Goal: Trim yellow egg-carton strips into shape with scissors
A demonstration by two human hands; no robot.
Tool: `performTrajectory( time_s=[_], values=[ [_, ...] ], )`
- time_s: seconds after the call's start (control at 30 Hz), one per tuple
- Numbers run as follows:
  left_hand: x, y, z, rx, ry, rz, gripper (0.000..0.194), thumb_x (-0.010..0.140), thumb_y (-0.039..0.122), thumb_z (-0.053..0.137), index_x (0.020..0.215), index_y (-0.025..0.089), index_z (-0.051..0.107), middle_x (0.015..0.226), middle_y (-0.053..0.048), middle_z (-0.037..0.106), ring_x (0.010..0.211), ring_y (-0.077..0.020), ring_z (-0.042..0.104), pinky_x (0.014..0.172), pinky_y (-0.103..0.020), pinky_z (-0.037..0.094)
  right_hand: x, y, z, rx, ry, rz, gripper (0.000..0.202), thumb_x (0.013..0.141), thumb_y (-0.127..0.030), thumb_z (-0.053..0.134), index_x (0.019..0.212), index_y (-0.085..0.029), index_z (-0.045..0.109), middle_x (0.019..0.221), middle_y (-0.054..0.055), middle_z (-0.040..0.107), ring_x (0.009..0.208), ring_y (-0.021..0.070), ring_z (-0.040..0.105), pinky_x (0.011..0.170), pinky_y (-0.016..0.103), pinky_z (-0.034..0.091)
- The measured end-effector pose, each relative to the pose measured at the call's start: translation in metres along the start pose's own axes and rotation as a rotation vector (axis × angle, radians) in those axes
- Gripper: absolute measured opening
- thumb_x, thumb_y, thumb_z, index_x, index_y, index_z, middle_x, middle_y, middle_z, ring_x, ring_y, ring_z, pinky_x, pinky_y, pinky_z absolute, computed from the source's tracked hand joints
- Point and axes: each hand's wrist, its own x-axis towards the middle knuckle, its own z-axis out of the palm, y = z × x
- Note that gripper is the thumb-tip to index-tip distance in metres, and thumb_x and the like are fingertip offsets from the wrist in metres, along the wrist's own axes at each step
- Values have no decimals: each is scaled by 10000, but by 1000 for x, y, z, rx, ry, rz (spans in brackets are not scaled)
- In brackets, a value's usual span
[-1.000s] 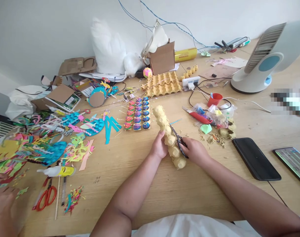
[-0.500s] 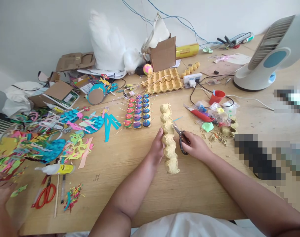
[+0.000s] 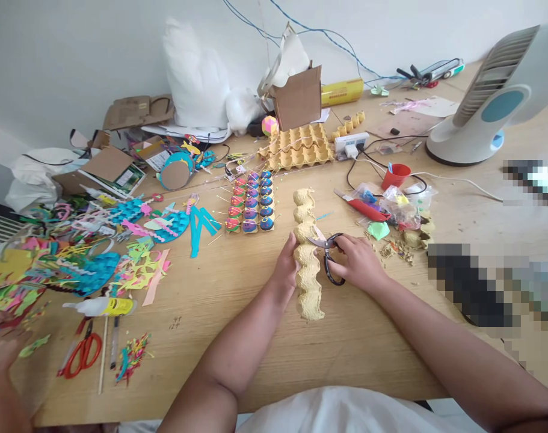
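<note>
My left hand (image 3: 286, 264) grips a strip of egg carton (image 3: 308, 273) by its left side, the row of bumps running away from me over the table. In my right hand (image 3: 360, 260) is a pair of black-handled scissors (image 3: 331, 264), its blades parted and lying at the strip's right edge, around the middle bumps. Beyond the strip, to the left, stand three rows of painted egg-carton cups (image 3: 251, 207) in red, purple and blue, with thin sticks poking out.
A larger egg tray (image 3: 301, 150) lies at the back. To the right are a red cup (image 3: 395, 176), plastic bags, scraps and a white fan (image 3: 485, 102). Paper pieces, a glue bottle (image 3: 109, 307) and red scissors (image 3: 84, 355) lie left, near another person's hand (image 3: 3, 343).
The scissors have opened wider and turned, so their blades now point across the strip's right edge. My left hand stays almost where it was.
</note>
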Motion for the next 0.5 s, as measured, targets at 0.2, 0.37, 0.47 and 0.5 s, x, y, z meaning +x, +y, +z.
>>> performTrajectory(
  time_s=[0.2, 0.37, 0.47, 0.5],
  values=[
    [3, -4, -6, -55, -138, 120, 327, 993, 508, 613, 988, 228, 781, 737, -49, 763, 592, -196, 682, 635, -305, 551, 1, -2, 0, -5, 20, 7, 291, 933, -497, 675, 1001, -215, 648, 977, 98, 762, 934, 289, 714, 858, 389, 407],
    [-1, -2, 3, -67, -99, 126, 309, 968, 468, 624, 898, 217, 789, 756, -67, 776, 599, -229, 679, 750, -412, 592, 0, -1, 2, -20, 46, -7, 332, 942, -537, 684, 1026, -216, 666, 1003, 103, 771, 946, 291, 708, 877, 398, 404],
    [-4, 0, 8, -79, -77, 104, 283, 933, 483, 676, 895, 221, 777, 738, -60, 759, 699, -274, 742, 777, -426, 615, 0, 1, 3, -41, 56, -6, 340, 942, -538, 699, 1037, -212, 676, 1010, 107, 779, 956, 297, 712, 874, 399, 392],
    [-5, 0, 9, -85, -73, 97, 281, 924, 486, 683, 898, 222, 775, 731, -60, 756, 745, -294, 763, 786, -434, 625, 0, 1, 3, -48, 53, -6, 339, 940, -533, 708, 1036, -210, 677, 1013, 107, 780, 954, 298, 713, 870, 398, 386]
  ],
)
